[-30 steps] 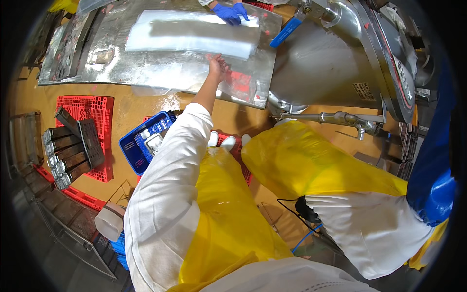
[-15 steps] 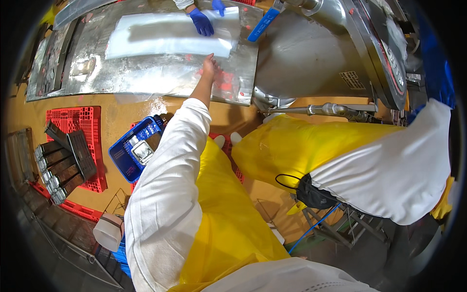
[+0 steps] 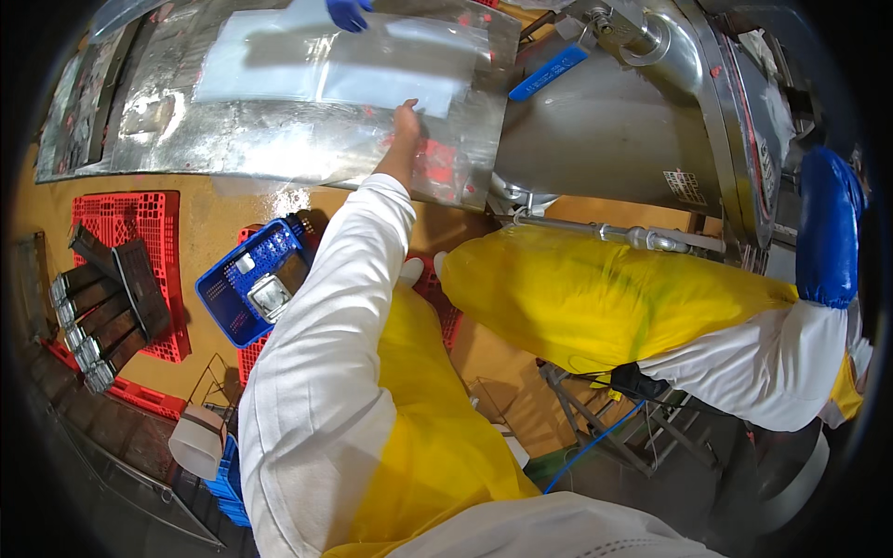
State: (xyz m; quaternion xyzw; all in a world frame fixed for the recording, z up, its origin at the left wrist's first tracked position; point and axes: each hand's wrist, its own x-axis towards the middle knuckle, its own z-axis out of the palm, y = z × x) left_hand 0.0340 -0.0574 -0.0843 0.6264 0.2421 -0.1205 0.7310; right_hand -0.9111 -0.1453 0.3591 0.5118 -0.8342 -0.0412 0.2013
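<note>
Translucent, whitish plastic sheets (image 3: pixel 344 67) lie flat across the silver metal counter (image 3: pixel 186 144), set back from its near edge and closer to its right edge than its left. As far as can be judged, laying them out flat is done: they stretch long and low, with a bright crease across the middle. Their right-hand edges do not line up into one, so any evening-up looks left undone, and how much remains cannot be told.

Your bare left hand (image 3: pixel 407 119) is at the sheets' near edge, fingers partly drawn in; you cannot tell from here whether they pinch the plastic or only rest by it. Your right hand is out of view. Across from you, a co-worker's blue-gloved hand (image 3: pixel 349 13) is over the sheets' far side.

Between your wrist and the counter's near right corner are red smears (image 3: pixel 434 160). Beyond the right edge stands a big stainless steel vessel (image 3: pixel 595 139) with a blue lever handle (image 3: pixel 549 73). Below the near edge, a blue plastic crate (image 3: pixel 220 296) holds a shiny metal tin (image 3: pixel 270 296).
</note>
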